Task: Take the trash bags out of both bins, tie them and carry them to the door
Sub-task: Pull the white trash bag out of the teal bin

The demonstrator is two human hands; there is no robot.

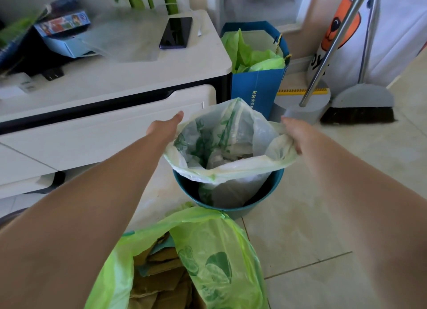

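Observation:
A pale green, see-through trash bag (227,142) with crumpled waste inside is raised partly out of a round teal bin (261,201) on the tiled floor. My left hand (165,129) grips the bag's left rim. At the right rim, my right hand (294,131) holds a bunched fold of plastic. The bag's mouth is stretched open between both hands. Nearer to me, a second bright green trash bag (208,257) stands open, with brown cardboard pieces inside; what holds it is hidden.
A white cabinet (115,133) runs along the left, with a phone (176,32) on top. Behind the bin stand a blue paper bag (256,89) stuffed with green plastic, a dustpan (305,105) and a broom (360,107). Bare tiles lie to the right.

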